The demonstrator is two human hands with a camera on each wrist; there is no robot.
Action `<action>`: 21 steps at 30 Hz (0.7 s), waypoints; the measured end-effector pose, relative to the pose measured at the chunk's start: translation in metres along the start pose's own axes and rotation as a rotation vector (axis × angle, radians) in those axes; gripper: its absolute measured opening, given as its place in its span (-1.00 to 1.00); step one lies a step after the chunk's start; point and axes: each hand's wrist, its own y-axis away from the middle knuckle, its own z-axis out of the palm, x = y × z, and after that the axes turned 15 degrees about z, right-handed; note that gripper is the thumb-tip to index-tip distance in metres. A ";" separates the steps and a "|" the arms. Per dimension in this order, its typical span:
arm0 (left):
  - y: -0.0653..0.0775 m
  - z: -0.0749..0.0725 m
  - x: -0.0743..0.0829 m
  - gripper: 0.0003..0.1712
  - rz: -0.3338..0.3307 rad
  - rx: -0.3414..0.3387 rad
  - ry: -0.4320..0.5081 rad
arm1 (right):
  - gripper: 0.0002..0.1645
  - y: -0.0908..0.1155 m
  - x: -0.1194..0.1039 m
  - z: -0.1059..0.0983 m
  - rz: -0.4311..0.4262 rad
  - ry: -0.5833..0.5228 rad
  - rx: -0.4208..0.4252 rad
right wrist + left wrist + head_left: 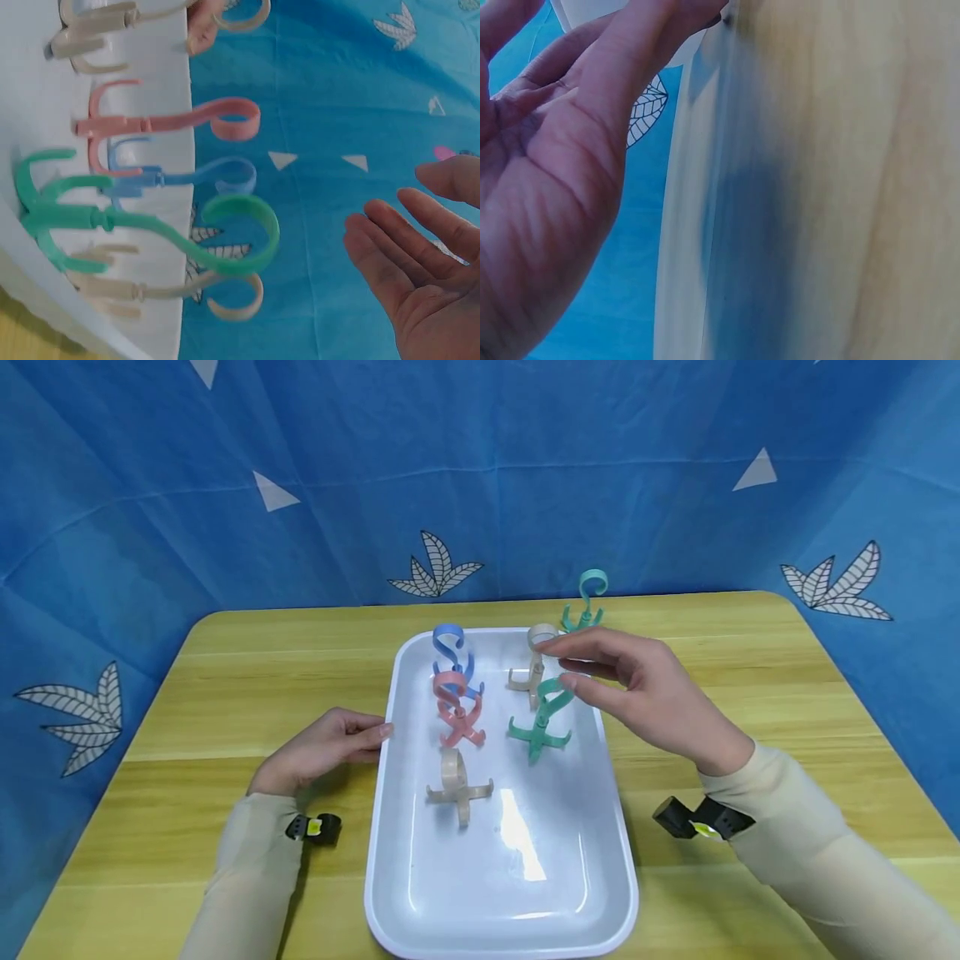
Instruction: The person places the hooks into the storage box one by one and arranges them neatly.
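Observation:
My left hand (326, 747) grips the left rim of a white tray (502, 885), thumb on the edge. My right hand (656, 693) hovers over the tray's right side with fingers extended, holding nothing; the right wrist view shows it apart from the hooks. Closest to it is a green four-pronged hook (540, 735) standing in the tray, with a beige hook (536, 672) behind. On the tray's left side stand a blue hook (450, 647), a pink hook (459, 718) and another beige hook (459, 793). Each has a curled top above spread prongs.
Another green hook (586, 614) stands on the wooden table (300, 668) beyond the tray's back right corner. A blue curtain (495, 502) with leaf and triangle prints hangs behind the table.

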 end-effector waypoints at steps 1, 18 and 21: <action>0.000 0.000 0.000 -0.42 -0.001 0.002 -0.001 | -0.68 0.000 0.000 -0.002 0.002 -0.001 0.019; 0.002 0.004 0.008 -0.47 -0.011 0.030 0.076 | -0.56 -0.014 0.024 -0.054 0.141 0.035 0.284; 0.002 0.004 0.008 -0.47 -0.014 0.027 0.091 | -0.53 -0.019 0.034 -0.061 0.188 0.070 0.314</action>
